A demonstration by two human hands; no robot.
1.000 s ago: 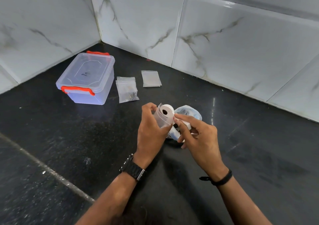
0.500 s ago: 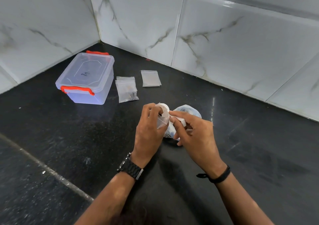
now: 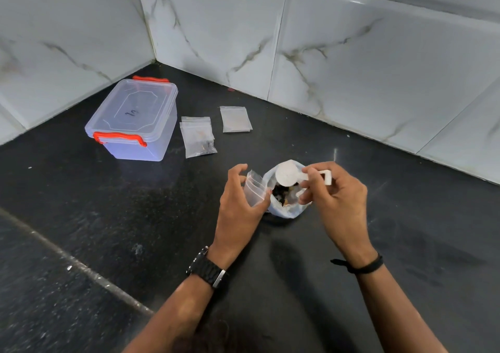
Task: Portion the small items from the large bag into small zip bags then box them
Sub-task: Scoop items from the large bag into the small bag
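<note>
My left hand [image 3: 238, 204] holds a small clear zip bag [image 3: 253, 190] with a red seal line, just left of the large bag. My right hand [image 3: 338, 193] pinches the handle of a white scoop [image 3: 288, 175], whose bowl hangs over the mouth of the large pale bag [image 3: 286, 206]. Small dark and yellowish items show inside that bag. Filled small zip bags [image 3: 198, 137] lie beside the clear lidded box [image 3: 135, 121] with orange latches. Another small zip bag [image 3: 236, 119] lies flat further back.
All of this sits on a black stone counter [image 3: 108, 217] in a corner of white marble-tiled walls [image 3: 351, 68]. A pale seam runs diagonally across the counter at the lower left. I wear a black watch on the left wrist and a black band on the right.
My hands have parted: the scoop has moved away from the small zip bag to the right and now sits over the open large bag. The small bag stays in my left hand.
</note>
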